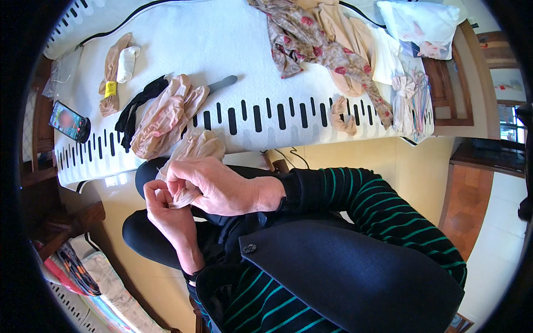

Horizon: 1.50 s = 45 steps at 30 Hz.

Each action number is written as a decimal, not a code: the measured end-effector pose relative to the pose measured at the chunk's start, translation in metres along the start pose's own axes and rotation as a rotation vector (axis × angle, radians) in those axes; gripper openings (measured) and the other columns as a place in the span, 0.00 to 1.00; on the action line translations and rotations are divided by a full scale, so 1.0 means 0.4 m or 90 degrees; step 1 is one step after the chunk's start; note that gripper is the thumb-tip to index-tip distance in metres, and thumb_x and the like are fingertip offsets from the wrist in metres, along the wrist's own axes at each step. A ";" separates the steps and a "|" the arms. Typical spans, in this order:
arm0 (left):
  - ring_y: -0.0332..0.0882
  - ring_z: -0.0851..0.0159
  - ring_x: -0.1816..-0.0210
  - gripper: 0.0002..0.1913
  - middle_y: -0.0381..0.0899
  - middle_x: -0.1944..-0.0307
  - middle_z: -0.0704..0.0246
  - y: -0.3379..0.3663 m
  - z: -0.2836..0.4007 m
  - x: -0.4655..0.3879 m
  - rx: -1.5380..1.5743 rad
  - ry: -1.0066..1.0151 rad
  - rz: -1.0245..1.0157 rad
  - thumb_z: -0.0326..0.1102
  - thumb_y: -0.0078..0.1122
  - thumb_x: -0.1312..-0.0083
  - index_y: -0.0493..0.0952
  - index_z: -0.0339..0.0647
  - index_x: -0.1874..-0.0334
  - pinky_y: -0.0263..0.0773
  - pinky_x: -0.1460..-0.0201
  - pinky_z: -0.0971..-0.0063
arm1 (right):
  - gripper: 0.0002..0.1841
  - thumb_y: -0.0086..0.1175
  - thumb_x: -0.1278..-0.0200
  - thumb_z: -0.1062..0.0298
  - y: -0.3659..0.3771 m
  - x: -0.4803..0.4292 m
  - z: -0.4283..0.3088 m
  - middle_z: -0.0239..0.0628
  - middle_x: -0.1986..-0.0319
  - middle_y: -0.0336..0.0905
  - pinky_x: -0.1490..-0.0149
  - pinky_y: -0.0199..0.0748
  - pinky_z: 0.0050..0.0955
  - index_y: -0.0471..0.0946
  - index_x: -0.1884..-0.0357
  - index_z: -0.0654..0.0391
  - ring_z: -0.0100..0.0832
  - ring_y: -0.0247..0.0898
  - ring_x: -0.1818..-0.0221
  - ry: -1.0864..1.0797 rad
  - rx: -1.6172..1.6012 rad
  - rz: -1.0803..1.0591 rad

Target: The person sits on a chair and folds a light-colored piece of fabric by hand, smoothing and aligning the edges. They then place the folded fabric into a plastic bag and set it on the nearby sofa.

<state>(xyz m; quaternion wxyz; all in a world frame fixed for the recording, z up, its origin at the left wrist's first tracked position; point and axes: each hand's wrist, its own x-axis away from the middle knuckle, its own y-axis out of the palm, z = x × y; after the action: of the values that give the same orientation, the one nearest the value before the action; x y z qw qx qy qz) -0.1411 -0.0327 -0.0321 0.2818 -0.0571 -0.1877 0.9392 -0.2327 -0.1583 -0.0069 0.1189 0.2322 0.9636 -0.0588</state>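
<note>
Over my lap, my left hand [173, 216] and my right hand [220, 189] pinch a gathered end of thin beige fabric [185, 197] between them. Its looser part [200, 145] spreads beyond my fingers to the edge of the white covered seat [250, 50]. Just past it lies a bunched pink-beige cloth [160, 120], with a black cloth [139, 104] along its left side. A grey flat tip [223, 84] sticks out at its right. Further left are a folded tan stocking-like bundle [112, 75] with a yellow band and a small white roll [128, 64].
A phone [70, 123] stands at the left edge. At the right lie a rose-patterned cloth [320, 50], beige garments [354, 37], a small beige strip [343, 116], bundled cords [410, 104] and a white pillow [420, 27]. Folded textiles [112, 287] are at lower left.
</note>
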 end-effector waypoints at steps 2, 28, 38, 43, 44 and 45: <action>0.66 0.80 0.75 0.12 0.70 0.80 0.76 -0.004 -0.009 -0.007 -0.053 0.002 0.030 0.23 0.65 0.38 0.69 0.40 0.62 0.58 0.72 0.87 | 0.10 0.57 0.31 0.79 -0.002 0.000 -0.011 0.35 0.71 0.74 0.60 0.72 0.28 0.67 0.56 0.58 0.29 0.74 0.67 0.036 -0.073 -0.059; 0.67 0.52 0.29 0.39 0.62 0.27 0.53 -0.056 0.022 0.060 0.605 -0.269 -0.458 0.38 0.61 0.28 0.50 0.35 0.21 0.84 0.46 0.53 | 0.19 0.48 0.20 0.53 -0.132 -0.010 0.072 0.28 0.64 0.79 0.55 0.72 0.19 0.78 0.52 0.62 0.17 0.72 0.62 0.220 -0.096 -0.114; 0.81 0.74 0.63 0.13 0.84 0.60 0.74 -0.012 -0.039 0.022 0.609 -0.318 -0.078 0.40 0.56 0.23 0.82 0.42 0.46 0.79 0.68 0.76 | 0.07 0.55 0.23 0.62 -0.235 -0.041 0.177 0.19 0.70 0.72 0.62 0.72 0.16 0.78 0.60 0.51 0.12 0.69 0.69 0.294 -0.120 0.196; 0.63 0.81 0.78 0.07 0.77 0.70 0.81 0.002 -0.032 -0.007 0.565 -0.324 0.134 0.40 0.63 0.26 0.85 0.46 0.58 0.58 0.77 0.87 | 0.07 0.54 0.22 0.62 -0.274 -0.027 0.210 0.18 0.70 0.73 0.61 0.72 0.16 0.78 0.60 0.50 0.12 0.69 0.68 0.284 -0.157 0.249; 0.62 0.83 0.77 0.07 0.77 0.70 0.82 -0.002 -0.031 -0.015 0.563 -0.314 0.163 0.40 0.63 0.27 0.85 0.47 0.58 0.56 0.77 0.87 | 0.07 0.54 0.22 0.62 -0.278 -0.027 0.211 0.19 0.70 0.73 0.61 0.72 0.16 0.78 0.60 0.50 0.12 0.69 0.68 0.284 -0.151 0.241; 0.62 0.84 0.77 0.06 0.78 0.69 0.83 -0.009 -0.031 -0.023 0.570 -0.293 0.153 0.39 0.63 0.26 0.84 0.47 0.56 0.58 0.76 0.87 | 0.07 0.53 0.22 0.62 -0.283 -0.029 0.209 0.19 0.69 0.74 0.61 0.72 0.16 0.78 0.60 0.50 0.12 0.69 0.68 0.282 -0.140 0.246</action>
<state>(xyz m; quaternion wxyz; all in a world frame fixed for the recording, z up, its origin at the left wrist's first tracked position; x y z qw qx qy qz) -0.1289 -0.0309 -0.0421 0.1203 0.2557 0.1834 0.9416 -0.2581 -0.2775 -0.0779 -0.0601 0.4042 0.9045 0.1217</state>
